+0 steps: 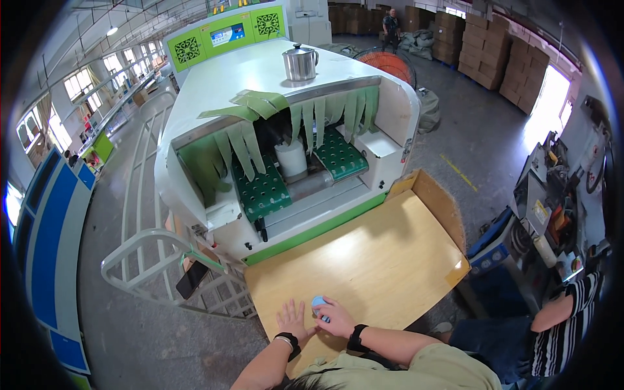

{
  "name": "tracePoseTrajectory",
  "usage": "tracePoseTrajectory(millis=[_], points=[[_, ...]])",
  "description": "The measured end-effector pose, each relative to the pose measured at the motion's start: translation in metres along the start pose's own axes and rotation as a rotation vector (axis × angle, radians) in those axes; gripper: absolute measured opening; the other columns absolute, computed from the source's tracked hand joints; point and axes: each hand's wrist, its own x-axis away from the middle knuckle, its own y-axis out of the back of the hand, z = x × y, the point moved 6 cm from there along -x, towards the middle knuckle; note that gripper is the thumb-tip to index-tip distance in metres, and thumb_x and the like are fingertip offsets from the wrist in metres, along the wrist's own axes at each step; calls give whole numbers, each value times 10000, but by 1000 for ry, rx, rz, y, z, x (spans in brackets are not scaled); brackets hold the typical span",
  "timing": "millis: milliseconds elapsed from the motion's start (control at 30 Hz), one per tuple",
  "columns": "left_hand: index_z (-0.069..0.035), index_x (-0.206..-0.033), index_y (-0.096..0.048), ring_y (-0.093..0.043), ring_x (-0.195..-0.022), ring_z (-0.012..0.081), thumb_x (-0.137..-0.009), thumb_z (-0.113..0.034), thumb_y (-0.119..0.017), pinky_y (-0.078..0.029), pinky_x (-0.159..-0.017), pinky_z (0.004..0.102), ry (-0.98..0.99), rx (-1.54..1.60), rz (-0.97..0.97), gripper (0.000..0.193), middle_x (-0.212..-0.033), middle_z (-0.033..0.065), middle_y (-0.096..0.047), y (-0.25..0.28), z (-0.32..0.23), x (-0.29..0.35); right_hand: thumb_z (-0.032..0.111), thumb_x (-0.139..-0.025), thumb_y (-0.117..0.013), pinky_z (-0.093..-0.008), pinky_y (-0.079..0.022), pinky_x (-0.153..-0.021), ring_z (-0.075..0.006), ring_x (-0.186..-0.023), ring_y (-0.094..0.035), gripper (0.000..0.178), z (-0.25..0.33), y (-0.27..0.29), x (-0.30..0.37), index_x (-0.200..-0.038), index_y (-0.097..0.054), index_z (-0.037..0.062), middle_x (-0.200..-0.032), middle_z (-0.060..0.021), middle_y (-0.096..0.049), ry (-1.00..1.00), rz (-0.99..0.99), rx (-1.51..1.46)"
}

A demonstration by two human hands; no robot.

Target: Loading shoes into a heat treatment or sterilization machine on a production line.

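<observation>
My left hand lies flat on the wooden tabletop, its fingers spread and holding nothing. Close beside it, my right hand is closed over a small light blue object resting on the wood. Part of that object is under the fingers, and its exact kind is too small to make out. Both wrists wear black bands. Beyond the tabletop stands a white and green conveyor machine. Pale green strip curtains hang over its opening, above a dark green perforated belt.
A lidded metal pot stands on the machine. A cardboard side rises along the tabletop's right edge. White metal railing holds a dark phone-like slab at the left. A seated person in a striped top is close on the right.
</observation>
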Motion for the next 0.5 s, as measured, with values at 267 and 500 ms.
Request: tracePoseTrajectory(millis=[267,500], points=[[-147,-1601,-33,75,-1514,416,-806,-817,-480,-5,-1180,606,9,-17,14,1132,-1643,219,82,2,-2,1,264,-854,-700,-483,-385,-1080,-419,-1345,-429,176,-2,-3,3,-844,-667,91,-1236,-53,-670,3,-48,-19],[-147,-1600,-23,105,-1505,437,-773,-832,-497,7,-1166,630,-7,36,26,1174,-1639,227,97,1,0,-1,261,-865,-692,-478,-388,-1076,-418,-1339,-435,177,3,0,4,-846,-667,87,-1225,-52,-673,10,-59,0]])
